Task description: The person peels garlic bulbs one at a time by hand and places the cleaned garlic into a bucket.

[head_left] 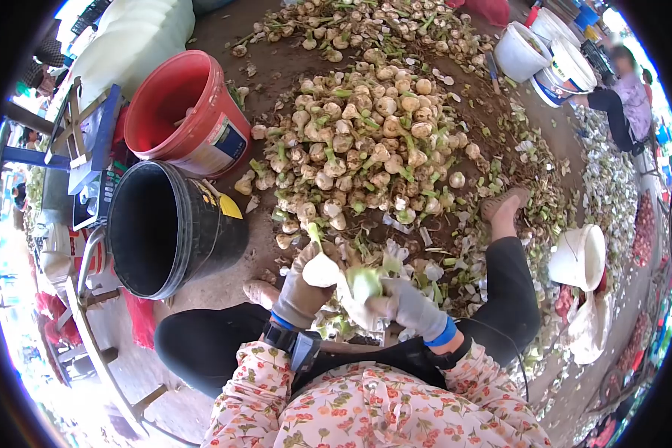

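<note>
A white, clean-looking garlic bulb (321, 270) with a short green stem is gripped in my left hand (297, 293), which wears a grey glove. Close beside it, my gloved right hand (417, 308) is closed on a blurred, pale green and white strip of garlic skin (364, 287). That strip hangs between the two hands, and I cannot tell whether it still joins the bulb. Beyond my hands lies a large heap of garlic bulbs (366, 138) with soil and cut stems on them. Loose garlic peelings (433, 270) litter the ground near my right hand.
A black bucket (215, 224) and a red bucket (168, 123) stand to the left, near a metal frame (89, 321). On the right are a tipped white bucket (579, 257) and more scattered skins. A person (623, 104) sits farther off beside white buckets (521, 52).
</note>
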The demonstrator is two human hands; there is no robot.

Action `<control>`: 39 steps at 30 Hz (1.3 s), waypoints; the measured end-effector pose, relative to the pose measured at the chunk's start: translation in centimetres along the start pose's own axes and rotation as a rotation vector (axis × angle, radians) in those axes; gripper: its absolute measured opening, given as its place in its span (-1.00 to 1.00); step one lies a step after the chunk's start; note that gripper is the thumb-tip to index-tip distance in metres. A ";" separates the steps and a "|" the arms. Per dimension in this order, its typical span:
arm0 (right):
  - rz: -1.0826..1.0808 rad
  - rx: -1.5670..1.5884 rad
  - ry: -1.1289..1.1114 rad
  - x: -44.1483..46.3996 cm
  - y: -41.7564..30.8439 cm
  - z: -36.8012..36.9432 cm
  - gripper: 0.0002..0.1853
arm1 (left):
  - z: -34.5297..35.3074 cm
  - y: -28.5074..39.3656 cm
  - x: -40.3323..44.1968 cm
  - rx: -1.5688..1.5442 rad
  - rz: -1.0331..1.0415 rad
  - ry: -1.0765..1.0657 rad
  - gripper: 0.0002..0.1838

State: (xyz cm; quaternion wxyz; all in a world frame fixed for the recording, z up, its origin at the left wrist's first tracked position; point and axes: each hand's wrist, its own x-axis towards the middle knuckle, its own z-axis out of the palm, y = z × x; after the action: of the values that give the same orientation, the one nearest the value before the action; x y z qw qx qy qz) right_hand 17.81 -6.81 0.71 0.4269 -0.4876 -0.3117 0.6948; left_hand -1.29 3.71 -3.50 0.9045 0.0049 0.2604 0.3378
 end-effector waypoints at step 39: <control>0.159 -1.172 0.634 13.0 2.4 -11.9 -0.56 | 4.0 14.6 -5.9 0.307 1.086 0.245 -0.44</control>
State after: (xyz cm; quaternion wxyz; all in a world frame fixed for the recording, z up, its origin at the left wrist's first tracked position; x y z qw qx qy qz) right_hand 26.28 4.00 -10.57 0.1102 -0.8406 -0.4603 0.2633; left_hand -12.06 11.99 5.40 0.5536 0.2298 0.3696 0.7100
